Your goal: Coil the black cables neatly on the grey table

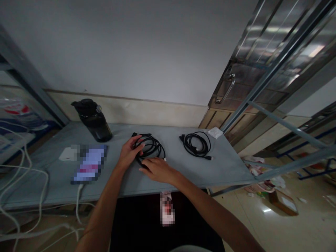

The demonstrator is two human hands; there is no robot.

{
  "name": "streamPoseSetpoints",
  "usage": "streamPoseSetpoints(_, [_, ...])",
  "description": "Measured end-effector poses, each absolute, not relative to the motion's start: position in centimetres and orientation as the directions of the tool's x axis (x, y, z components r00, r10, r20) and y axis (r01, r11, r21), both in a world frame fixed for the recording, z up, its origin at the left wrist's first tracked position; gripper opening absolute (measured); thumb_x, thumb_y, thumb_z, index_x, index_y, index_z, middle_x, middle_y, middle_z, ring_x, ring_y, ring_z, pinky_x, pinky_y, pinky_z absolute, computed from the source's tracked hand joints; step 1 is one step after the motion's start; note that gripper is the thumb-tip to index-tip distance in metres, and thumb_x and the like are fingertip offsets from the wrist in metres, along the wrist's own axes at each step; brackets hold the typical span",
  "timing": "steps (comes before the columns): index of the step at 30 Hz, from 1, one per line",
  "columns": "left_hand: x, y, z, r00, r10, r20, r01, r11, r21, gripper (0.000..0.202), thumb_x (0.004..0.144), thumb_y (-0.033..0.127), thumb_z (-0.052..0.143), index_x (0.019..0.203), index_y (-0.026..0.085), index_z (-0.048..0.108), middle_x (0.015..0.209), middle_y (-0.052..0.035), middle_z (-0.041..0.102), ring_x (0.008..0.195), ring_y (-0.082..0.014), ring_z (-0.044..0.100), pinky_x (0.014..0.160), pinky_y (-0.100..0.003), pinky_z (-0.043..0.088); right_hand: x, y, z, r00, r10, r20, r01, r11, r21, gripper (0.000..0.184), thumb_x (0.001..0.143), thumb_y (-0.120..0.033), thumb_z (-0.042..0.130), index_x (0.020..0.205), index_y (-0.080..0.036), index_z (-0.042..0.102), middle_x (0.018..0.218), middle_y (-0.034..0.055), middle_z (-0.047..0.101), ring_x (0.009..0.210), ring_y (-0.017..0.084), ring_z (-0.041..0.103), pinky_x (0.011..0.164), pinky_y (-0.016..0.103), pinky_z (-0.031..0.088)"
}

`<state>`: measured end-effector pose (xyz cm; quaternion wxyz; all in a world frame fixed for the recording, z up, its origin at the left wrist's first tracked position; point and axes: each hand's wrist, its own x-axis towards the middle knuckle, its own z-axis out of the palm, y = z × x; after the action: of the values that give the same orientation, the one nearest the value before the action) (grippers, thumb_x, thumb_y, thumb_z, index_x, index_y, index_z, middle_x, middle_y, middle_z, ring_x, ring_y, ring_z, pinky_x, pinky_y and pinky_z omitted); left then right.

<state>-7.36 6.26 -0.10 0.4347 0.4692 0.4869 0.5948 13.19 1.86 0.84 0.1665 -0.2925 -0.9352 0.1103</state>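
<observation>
A loosely coiled black cable [151, 146] lies near the middle of the grey table [225, 164]. My left hand [130, 151] curls round the coil's left side, fingers closed on the strands. On the coil's near edge my right hand [156, 169] presses down, fingers bent over the cable. A second black cable [196, 144], neatly coiled, sits untouched to the right.
A dark water bottle [93, 119] stands at the back left. A blurred flat item [89, 163] lies at the left, a white packet [215, 132] at the far right corner. White cords [23, 168] hang off the left. Metal shelf frame [273, 70] rises on the right.
</observation>
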Motion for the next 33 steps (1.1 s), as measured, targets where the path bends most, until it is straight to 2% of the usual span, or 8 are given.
streamPoseSetpoints(4, [-7.4,6.2,0.0,-0.169,0.977,0.132,-0.016,-0.137,0.99,0.082,0.069,0.05,0.104,0.139,0.02,0.074,0.127,-0.0153,0.082,0.056,-0.0131,0.062,0.051,-0.03,0.052,12.8,1.9,0.6,-0.708,0.661,0.249,0.598,0.749,-0.285,0.048,0.114,-0.049,0.07,0.147,-0.017,0.057,0.125,0.0142,0.081,0.11,0.029,0.08,0.092,0.038,0.061])
streamPoseSetpoints(8, [-7.5,6.2,0.3,-0.189,0.968,0.164,0.072,-0.153,0.986,0.075,0.068,0.051,0.103,0.133,0.019,0.08,0.109,-0.0115,0.085,0.067,-0.0196,0.068,0.055,-0.029,0.051,12.6,2.3,0.1,-0.719,0.632,0.29,0.619,0.772,-0.148,0.024,0.114,-0.037,0.069,0.125,-0.016,0.067,0.122,0.0138,0.077,0.118,0.03,0.073,0.102,0.042,0.059])
streamPoseSetpoints(11, [-7.4,6.1,0.5,-0.187,0.968,0.169,0.071,-0.159,0.985,0.066,0.075,0.052,0.099,0.131,0.02,0.082,0.1,-0.0096,0.085,0.058,-0.0163,0.062,0.051,-0.028,0.047,12.9,2.6,-0.2,-0.747,0.582,0.321,0.61,0.792,-0.02,0.019,0.115,-0.034,0.066,0.119,-0.015,0.069,0.121,0.0144,0.074,0.12,0.033,0.068,0.103,0.044,0.056])
streamPoseSetpoints(17, [-7.1,6.1,0.7,-0.186,0.96,0.21,-0.114,-0.233,0.966,0.061,0.087,0.052,0.091,0.138,0.02,0.081,0.097,-0.0063,0.082,0.05,-0.0092,0.052,0.048,-0.025,0.04,13.4,3.6,1.0,-0.787,0.528,0.318,0.548,0.836,-0.031,0.02,0.119,-0.021,0.049,0.124,-0.018,0.068,0.114,0.0117,0.076,0.11,0.029,0.067,0.103,0.045,0.051])
streamPoseSetpoints(20, [-7.5,6.5,0.5,-0.3,0.931,0.209,-0.182,-0.271,0.945,0.058,0.085,0.051,0.091,0.134,0.021,0.082,0.097,-0.0058,0.082,0.058,-0.0118,0.057,0.055,-0.027,0.045,13.0,4.9,2.4,-0.818,0.455,0.353,0.51,0.856,0.079,0.021,0.119,-0.018,0.049,0.12,-0.02,0.07,0.114,0.0106,0.075,0.114,0.03,0.064,0.108,0.046,0.049])
streamPoseSetpoints(23, [-8.4,6.9,-0.2,-0.448,0.86,0.245,-0.07,-0.307,0.949,0.053,0.086,0.05,0.089,0.129,0.02,0.081,0.096,-0.0057,0.082,0.076,-0.0192,0.069,0.074,-0.031,0.055,12.4,6.4,2.6,-0.827,0.424,0.368,0.503,0.851,0.149,0.019,0.118,-0.02,0.052,0.115,-0.02,0.071,0.114,0.0098,0.074,0.118,0.029,0.062,0.116,0.047,0.045])
streamPoseSetpoints(28, [-9.5,7.4,-1.7,-0.491,0.763,0.42,0.373,-0.251,0.893,0.03,0.088,0.037,0.085,0.114,0.022,0.081,0.11,-0.0098,0.079,0.102,-0.0299,0.071,0.102,-0.043,0.055,12.1,8.0,-0.2,-0.775,0.535,0.338,0.563,0.826,-0.017,0.032,0.115,-0.043,0.066,0.13,-0.016,0.069,0.128,0.0156,0.072,0.126,0.033,0.059,0.116,0.052,0.045])
streamPoseSetpoints(33, [-9.8,7.7,-2.8,-0.455,0.76,0.465,0.47,-0.239,0.85,0.024,0.085,0.025,0.078,0.109,0.023,0.079,0.114,-0.0122,0.071,0.104,-0.0333,0.067,0.107,-0.049,0.052,12.8,7.8,-2.3,-0.634,0.658,0.406,0.607,0.749,-0.266,0.054,0.108,-0.056,0.076,0.141,-0.014,0.066,0.142,0.0178,0.065,0.137,0.033,0.053,0.12,0.049,0.044])
